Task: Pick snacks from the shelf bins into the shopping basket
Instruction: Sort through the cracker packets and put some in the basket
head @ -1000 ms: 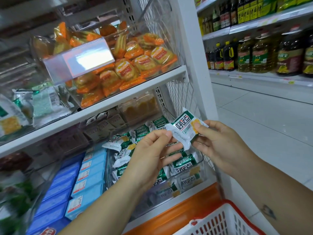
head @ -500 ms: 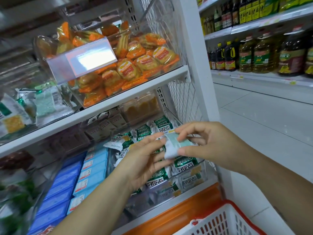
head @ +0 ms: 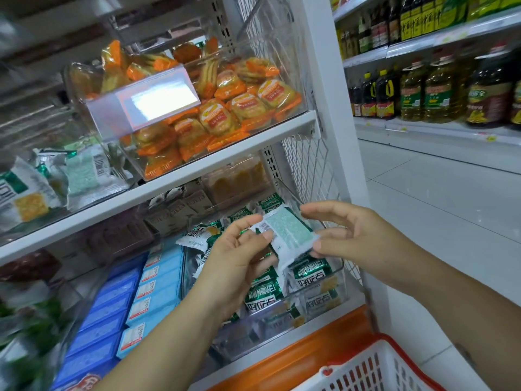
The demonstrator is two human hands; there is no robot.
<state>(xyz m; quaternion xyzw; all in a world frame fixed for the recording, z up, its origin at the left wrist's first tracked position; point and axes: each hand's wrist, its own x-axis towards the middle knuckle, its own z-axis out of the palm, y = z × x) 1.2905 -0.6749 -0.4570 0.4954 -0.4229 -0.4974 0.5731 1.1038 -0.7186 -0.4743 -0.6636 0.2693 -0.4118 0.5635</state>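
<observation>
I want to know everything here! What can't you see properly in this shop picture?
Head view:
- White-and-green snack packet: front turned away, only its back shows.
- Clear plastic price label: glare blanks its text.
- Red-and-white plastic basket: cut off by bottom edge, contents unseen.
- Right hand: packet hides whether it grips.

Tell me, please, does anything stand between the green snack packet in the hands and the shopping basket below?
Nothing visible blocks it. The packet, pinched by the left hand and touched by the right hand, is above the clear bin; the basket lies open lower right, beyond the orange shelf edge.
</observation>
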